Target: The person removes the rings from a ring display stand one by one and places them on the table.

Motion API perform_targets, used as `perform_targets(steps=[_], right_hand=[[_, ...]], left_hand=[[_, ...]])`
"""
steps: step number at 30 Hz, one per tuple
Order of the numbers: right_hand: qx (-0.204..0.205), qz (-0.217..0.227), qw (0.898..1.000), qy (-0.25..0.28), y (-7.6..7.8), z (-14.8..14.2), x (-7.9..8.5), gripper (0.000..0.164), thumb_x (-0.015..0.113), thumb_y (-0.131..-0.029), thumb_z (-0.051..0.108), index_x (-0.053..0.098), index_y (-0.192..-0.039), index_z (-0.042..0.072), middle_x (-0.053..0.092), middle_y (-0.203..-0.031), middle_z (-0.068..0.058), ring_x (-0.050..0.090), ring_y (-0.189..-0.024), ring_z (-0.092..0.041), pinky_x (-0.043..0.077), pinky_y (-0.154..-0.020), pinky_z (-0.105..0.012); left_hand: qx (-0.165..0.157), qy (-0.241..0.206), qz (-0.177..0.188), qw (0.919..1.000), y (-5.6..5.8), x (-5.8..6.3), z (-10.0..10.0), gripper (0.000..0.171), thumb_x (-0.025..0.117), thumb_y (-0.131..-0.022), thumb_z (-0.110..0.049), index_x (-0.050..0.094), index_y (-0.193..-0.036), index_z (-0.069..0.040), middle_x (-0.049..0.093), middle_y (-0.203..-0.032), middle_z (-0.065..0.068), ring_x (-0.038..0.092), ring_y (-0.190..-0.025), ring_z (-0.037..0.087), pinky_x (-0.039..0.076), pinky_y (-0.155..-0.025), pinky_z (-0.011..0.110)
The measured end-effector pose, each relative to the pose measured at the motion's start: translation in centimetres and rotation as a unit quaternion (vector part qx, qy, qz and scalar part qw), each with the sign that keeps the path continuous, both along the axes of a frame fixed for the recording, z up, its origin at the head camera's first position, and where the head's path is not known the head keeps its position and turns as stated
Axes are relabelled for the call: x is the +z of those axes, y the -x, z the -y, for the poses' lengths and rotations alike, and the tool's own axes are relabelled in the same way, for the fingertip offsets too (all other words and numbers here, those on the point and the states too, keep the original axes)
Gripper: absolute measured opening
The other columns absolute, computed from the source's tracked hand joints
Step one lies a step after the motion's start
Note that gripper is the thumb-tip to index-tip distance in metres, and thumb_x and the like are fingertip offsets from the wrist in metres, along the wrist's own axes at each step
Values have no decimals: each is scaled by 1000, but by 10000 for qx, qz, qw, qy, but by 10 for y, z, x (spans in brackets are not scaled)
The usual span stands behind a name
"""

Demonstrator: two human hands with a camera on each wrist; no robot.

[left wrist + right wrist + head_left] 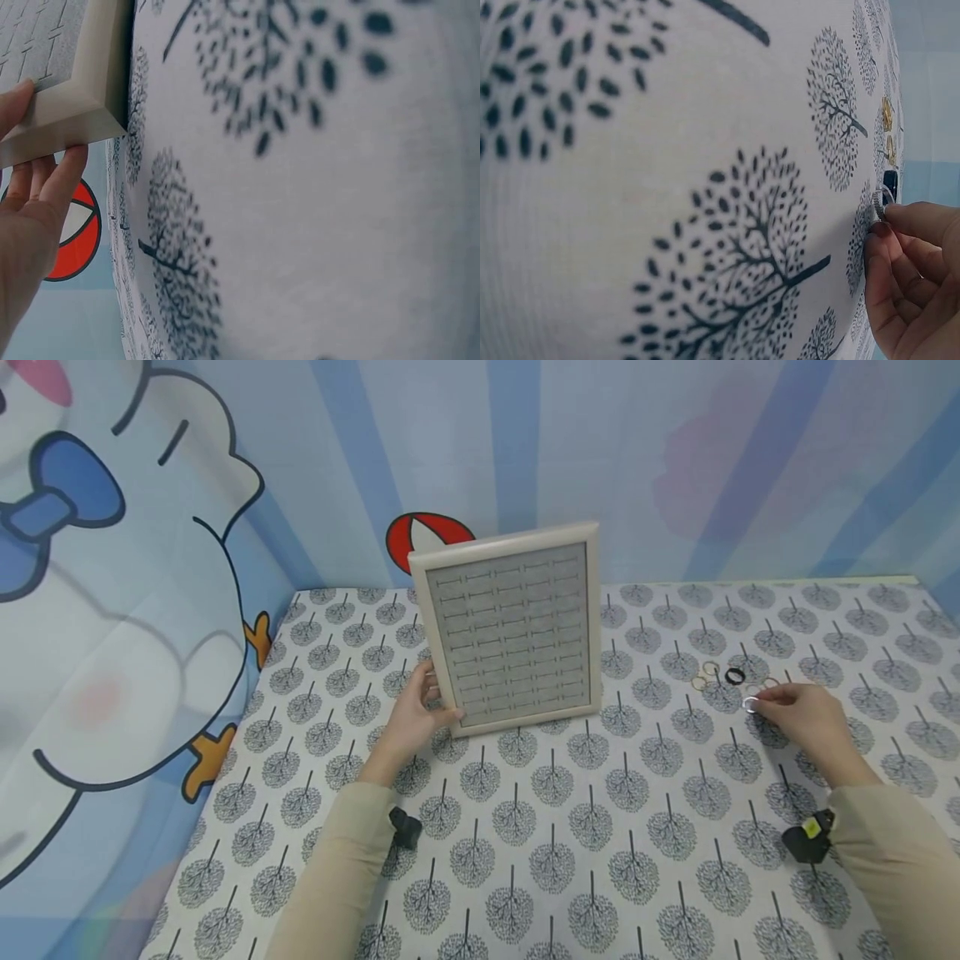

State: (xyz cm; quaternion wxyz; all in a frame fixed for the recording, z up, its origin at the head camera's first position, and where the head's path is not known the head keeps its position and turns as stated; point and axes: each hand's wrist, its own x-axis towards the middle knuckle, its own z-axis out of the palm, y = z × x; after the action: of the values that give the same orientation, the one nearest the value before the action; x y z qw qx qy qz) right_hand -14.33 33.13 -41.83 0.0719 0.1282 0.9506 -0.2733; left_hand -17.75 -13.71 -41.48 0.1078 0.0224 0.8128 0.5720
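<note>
A ring display board (517,635) with a cream frame and grey slotted padding stands tilted on the table. My left hand (415,710) grips its lower left side, thumb on the front and fingers on the outer edge, as the left wrist view also shows at the frame's corner (82,105). Over at the right, my right hand (806,718) pinches a silver ring (749,703) between thumb and fingertips, close to the cloth. Beside it lie a black ring (735,677) and gold rings (699,682). In the right wrist view, the silver ring (881,201) shows at the fingertips.
A white cloth with dark tree prints (555,818) covers the table. Behind it hangs a blue striped backdrop (450,435) with a large cartoon figure (112,677) at the left. Another gold ring (771,682) lies just beyond the right fingertips.
</note>
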Motion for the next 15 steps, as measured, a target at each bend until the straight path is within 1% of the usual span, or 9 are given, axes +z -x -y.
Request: perform_targets(steps=[2,4,9,12,15], right_hand=[[-38,0,10000,16,0,0,0,40,54,-95,26,59,-114,-8,62,-109,-32,60,-90,-40,47,-66,-42],[-35,17,10000,42,-1,0,-1,39,53,-96,26,58,-115,-8,62,-109,-32,59,-91,-41,48,-67,-44],[44,60,9999,104,-3,0,0,40,51,-97,26,56,-118,-8,56,-118,-35,56,-99,-46,49,-72,-50],[-14,90,9997,221,-3,0,2,42,51,-96,27,55,-120,-7,56,-119,-34,57,-98,-43,49,-72,-47],[-176,36,9996,237,-2,-3,3,45,49,-97,30,53,-124,-6,56,-118,-32,59,-91,-33,50,-66,-37]], left_hand=[[-9,11,-7,10000,-1,0,0,83,69,-79,2,28,-147,-20,51,-133,11,52,-125,29,40,-110,48],[-17,14,-8,10000,-1,0,0,83,69,-79,3,28,-147,-20,51,-133,11,52,-125,29,41,-109,47],[-18,-4,-2,10000,-1,0,0,82,69,-79,3,28,-147,-19,51,-133,12,51,-125,29,42,-109,47],[-7,-11,11,10000,-2,0,0,82,69,-79,2,28,-147,-20,50,-134,11,51,-126,29,41,-110,47],[2,-26,15,10000,-2,1,1,81,69,-80,2,29,-146,-21,50,-134,11,51,-126,28,42,-109,47]])
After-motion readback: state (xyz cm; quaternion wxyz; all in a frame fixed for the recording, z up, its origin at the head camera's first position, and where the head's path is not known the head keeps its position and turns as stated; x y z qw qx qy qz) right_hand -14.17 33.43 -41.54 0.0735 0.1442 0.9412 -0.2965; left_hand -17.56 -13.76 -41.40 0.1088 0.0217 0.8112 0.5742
